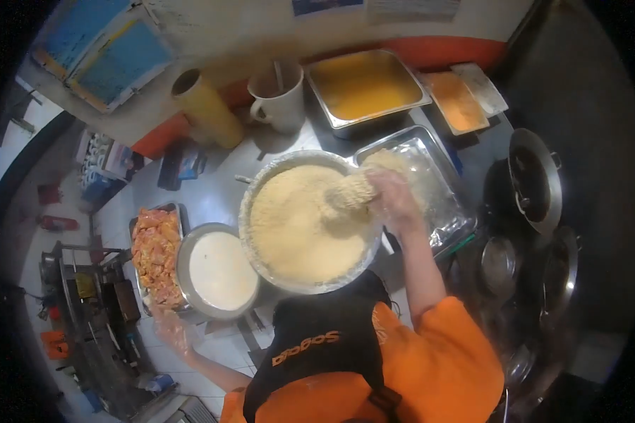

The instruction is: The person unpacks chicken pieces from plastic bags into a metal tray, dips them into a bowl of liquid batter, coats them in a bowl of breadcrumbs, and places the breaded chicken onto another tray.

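My right hand [395,201], in a clear glove, is closed on a crumb-coated piece [353,192] over the right part of a large bowl [243,240] of pale yellow crumbs [289,225]. Just right of that bowl, a metal tray [437,183] holds some coated food [388,161] at its upper left. My left hand [171,330], also gloved, is at the lower end of a tray of raw meat pieces [155,250]; its fingers are too blurred to read. Between meat and crumbs sits a bowl of white liquid [222,271].
Along the wall stand a yellow cylinder [208,109], a white pitcher [279,99], a deep pan of yellow contents [363,84] and a container of orange powder [458,102]. Dark pans [536,180] are at the right. Shelving [92,303] stands at the lower left.
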